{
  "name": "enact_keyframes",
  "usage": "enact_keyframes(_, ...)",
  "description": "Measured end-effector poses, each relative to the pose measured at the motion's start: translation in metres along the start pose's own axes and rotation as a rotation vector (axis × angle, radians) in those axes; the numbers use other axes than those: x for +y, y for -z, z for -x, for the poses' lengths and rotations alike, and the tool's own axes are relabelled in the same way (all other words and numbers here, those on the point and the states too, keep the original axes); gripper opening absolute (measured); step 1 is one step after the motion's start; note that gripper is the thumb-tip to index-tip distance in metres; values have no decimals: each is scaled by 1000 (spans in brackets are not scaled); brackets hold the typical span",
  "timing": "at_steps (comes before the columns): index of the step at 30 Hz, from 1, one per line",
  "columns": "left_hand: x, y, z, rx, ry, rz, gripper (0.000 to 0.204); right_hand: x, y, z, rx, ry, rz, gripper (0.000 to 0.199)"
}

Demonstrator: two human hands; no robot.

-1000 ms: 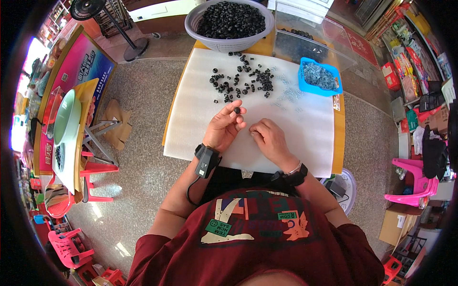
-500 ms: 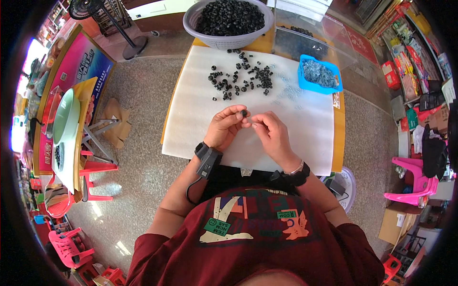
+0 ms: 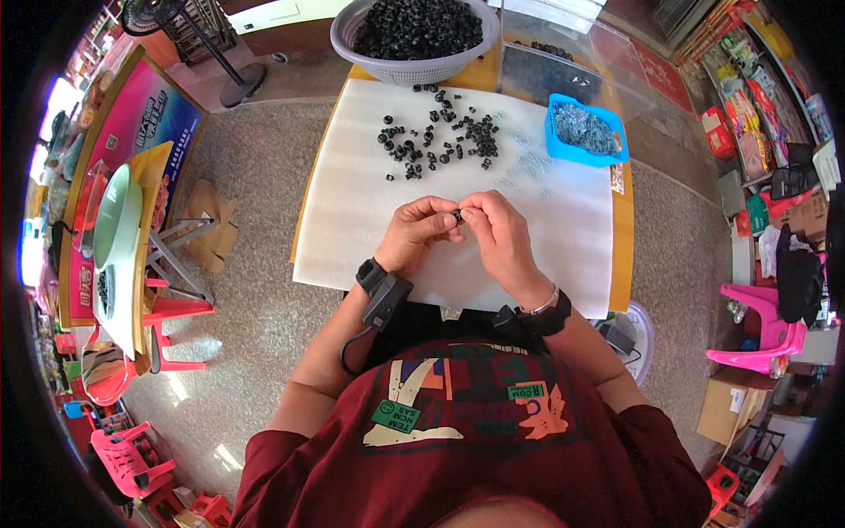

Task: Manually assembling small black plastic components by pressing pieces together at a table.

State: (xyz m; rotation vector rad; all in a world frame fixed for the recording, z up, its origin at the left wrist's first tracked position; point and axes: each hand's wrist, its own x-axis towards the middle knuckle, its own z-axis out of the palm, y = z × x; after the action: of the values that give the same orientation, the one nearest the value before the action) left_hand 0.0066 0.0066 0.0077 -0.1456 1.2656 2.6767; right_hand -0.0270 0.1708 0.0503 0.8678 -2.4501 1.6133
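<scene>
My left hand and my right hand meet over the white foam sheet on the table, fingertips pinched together on a small black ring-shaped part. Farther out lies a scatter of loose black parts. Beyond them stands a grey basket heaped with the same black parts. A blue tray of small silvery pieces sits at the right, with a few silvery pieces strewn beside it.
A clear plastic box stands behind the blue tray. The yellow table edge shows at the right. Left of me are a small table with a green bowl, red and pink plastic stools, and a fan stand.
My right hand has risen from the sheet and closed in on my left hand. Both now pinch the black part, which my left hand held alone a second ago.
</scene>
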Motion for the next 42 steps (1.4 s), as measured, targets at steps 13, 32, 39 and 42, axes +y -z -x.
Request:
enact_keyframes(13,1,1,-4,29,-8,29,13,7,-3,-4,-15,-257,-175,12)
enact_keyframes(32,4,-2,-2,-24,-4,125,13,28,88,-116,44,-365,-546,26)
enact_keyframes(39,5,-2,-3,46,12,165,14,38,90,-158,300,-329,-714,38)
enact_keyframes(42,6,-1,-4,22,20,198,15,40,69,-133,152,-351,-587,30)
